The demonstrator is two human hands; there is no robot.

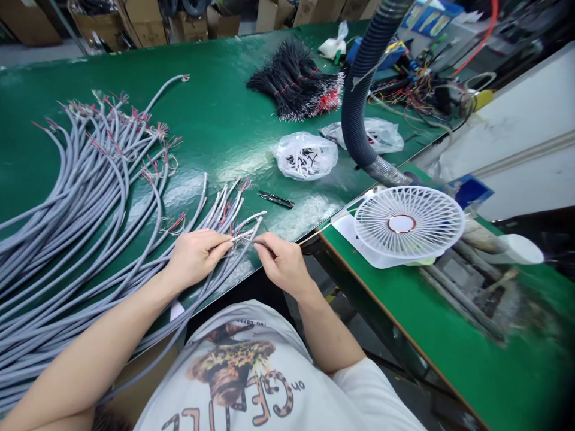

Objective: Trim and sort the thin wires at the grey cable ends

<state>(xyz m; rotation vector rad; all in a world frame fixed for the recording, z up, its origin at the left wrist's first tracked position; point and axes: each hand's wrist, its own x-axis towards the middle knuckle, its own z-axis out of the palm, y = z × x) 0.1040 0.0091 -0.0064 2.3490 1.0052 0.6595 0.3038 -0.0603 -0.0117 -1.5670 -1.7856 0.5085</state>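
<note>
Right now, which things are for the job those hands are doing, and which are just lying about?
Probably for the job:
pale cable end in the left grip
gray cables around it

Probably just lying about:
black snips, untouched but maybe useful
black wire bundles
plastic bag of black pieces
white fan

Wht fan nr dk hose

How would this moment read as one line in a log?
left hand: pinching cable end | right hand: fingertips close by, hold unclear | snips: lying on table
</note>
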